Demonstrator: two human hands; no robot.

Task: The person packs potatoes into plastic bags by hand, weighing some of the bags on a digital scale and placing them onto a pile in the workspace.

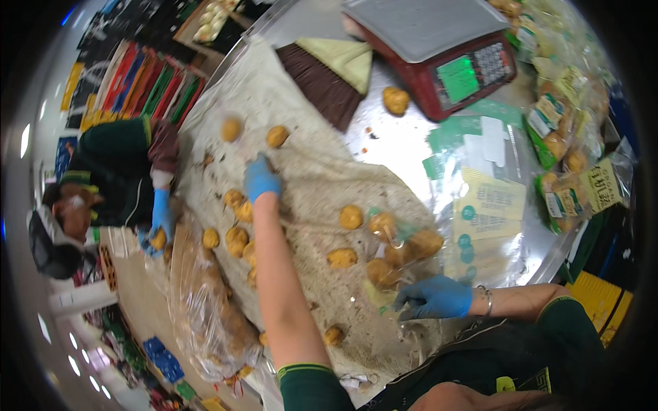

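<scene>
My left hand (262,179), in a blue glove, reaches over the stained cloth (308,188) with its fingers stretched forward, nothing visible in them. Just beyond it lies a potato (277,136); another potato (231,129) farther left looks blurred. Closer to me, my right hand (433,299), also gloved, is closed on the edge of a clear plastic bag (396,236) with several potatoes inside. Beside this bag lie two loose potatoes, one round (351,217) and one longer (341,258). More potatoes (237,241) cluster left of my left forearm.
A red scale (418,82) with a grey pan stands at the back, a potato (395,101) by it. Flat printed bags (480,212) lie right, near packed potato bags (565,198). A co-worker's gloved hand (161,219) holds a potato beside a large clear sack (202,308) at left.
</scene>
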